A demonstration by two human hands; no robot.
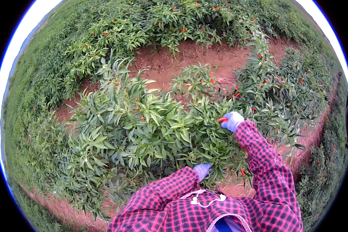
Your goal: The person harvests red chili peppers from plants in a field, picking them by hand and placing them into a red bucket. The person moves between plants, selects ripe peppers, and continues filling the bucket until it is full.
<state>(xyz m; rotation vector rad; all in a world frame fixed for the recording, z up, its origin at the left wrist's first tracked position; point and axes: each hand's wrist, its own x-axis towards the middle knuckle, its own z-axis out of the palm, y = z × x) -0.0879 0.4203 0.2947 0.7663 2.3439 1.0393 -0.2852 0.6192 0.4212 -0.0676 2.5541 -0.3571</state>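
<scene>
My right hand [233, 120], in a pale lavender glove, is closed around a red chili pepper [222, 119] at the right side of a leafy chili plant [168, 127]. The pepper pokes out from the fingers to the left, above the leaves. Lower down, near my body, my left hand [202, 170] wears the same kind of glove and reaches in at the plant's near edge. Leaves cover its fingertips, so whether it grips anything is hidden. A red chili pepper [242, 171] hangs below my right forearm. Long green chilies [124, 78] show among the upper leaves.
Reddish bare soil [191, 55] with dry straw runs behind the plant. A smaller chili plant [195, 79] with red fruit stands beyond my hands. Dense chili bushes [278, 78] rise at the right, and another row [113, 34] spans the far side.
</scene>
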